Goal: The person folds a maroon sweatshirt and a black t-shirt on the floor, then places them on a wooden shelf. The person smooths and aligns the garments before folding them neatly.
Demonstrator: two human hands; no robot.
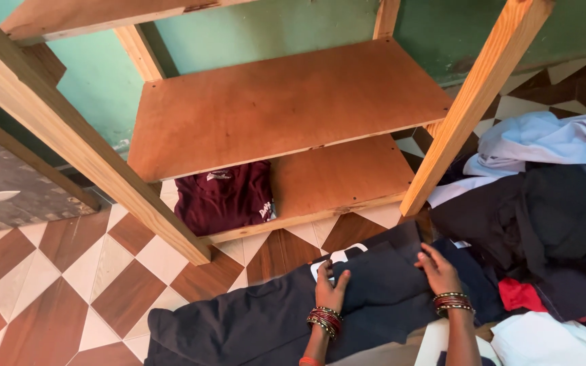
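Both palms lie flat and spread on a dark navy garment [374, 285] on the tiled floor [69, 285], pinching nothing: the left hand [330, 285] steadies the folded edge while the right hand [437, 271] presses its far side (bangles on both wrists). Right of that hand sits a clothes heap [551, 217]; beyond the fingertips, a maroon shirt [225, 196] rests folded on the wooden rack's [286, 108] lowest shelf.
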